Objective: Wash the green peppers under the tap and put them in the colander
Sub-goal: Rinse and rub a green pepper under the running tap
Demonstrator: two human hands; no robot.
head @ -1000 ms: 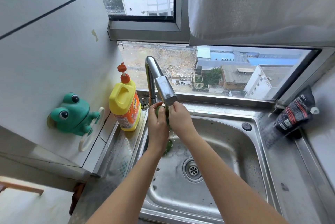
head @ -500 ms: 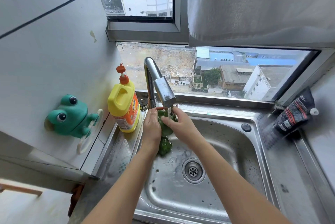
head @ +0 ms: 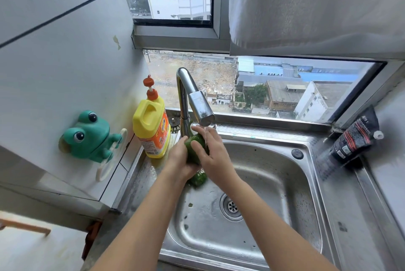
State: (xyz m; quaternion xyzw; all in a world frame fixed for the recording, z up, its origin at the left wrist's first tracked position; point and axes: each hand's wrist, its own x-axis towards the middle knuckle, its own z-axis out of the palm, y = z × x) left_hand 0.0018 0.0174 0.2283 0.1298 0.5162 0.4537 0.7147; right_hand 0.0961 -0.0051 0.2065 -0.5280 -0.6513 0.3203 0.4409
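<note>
A green pepper (head: 192,150) is under the steel tap (head: 198,104), where water runs onto it. My left hand (head: 178,159) grips the pepper from the left and below. My right hand (head: 213,152) lies over its right side with thumb and fingers round it. A second green pepper (head: 198,178) lies on the sink floor just below my hands, partly hidden by them. No colander is in view.
The steel sink (head: 274,183) has its drain (head: 231,206) at the middle. A yellow detergent bottle (head: 152,126) stands left of the tap. A green frog holder (head: 89,137) sticks to the left wall. A black pouch (head: 355,137) leans at the right corner.
My hands have turned the pepper under the stream; more of its green body now shows between them. The right hand slid over its right side.
</note>
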